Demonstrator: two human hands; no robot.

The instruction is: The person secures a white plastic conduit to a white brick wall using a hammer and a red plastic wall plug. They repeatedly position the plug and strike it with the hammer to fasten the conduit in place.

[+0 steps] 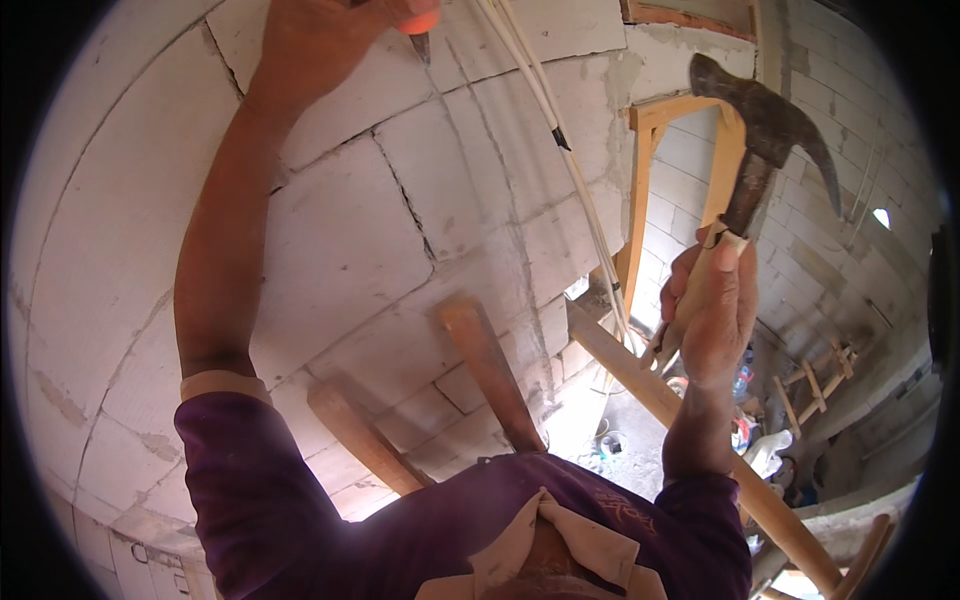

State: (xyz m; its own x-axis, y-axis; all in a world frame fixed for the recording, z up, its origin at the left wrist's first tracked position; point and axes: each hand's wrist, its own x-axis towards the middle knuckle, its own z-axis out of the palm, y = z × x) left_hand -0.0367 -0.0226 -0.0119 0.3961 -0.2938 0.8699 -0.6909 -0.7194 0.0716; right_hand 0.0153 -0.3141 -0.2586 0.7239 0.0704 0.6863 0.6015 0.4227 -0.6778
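My left hand [320,40] is at the top edge, its fingers closed on a chisel [418,20] with an orange grip, whose dark point lies against or very near the white block wall [340,220]; part of the hand is cut off by the frame. My right hand [715,310] grips a claw hammer [760,120] by its pale-wrapped handle, raised at the right with the dark metal head upward. Thin grooves run down the wall below the chisel. A bundle of pale cables [558,140] runs along the wall between my hands.
Two wooden pieces [480,360] lean below my hands. A long wooden beam [620,360] slants down to the right past a timber-framed opening [680,160]. Far below at the right are a floor with buckets [612,445], bags [768,450] and a small wooden ladder [815,385].
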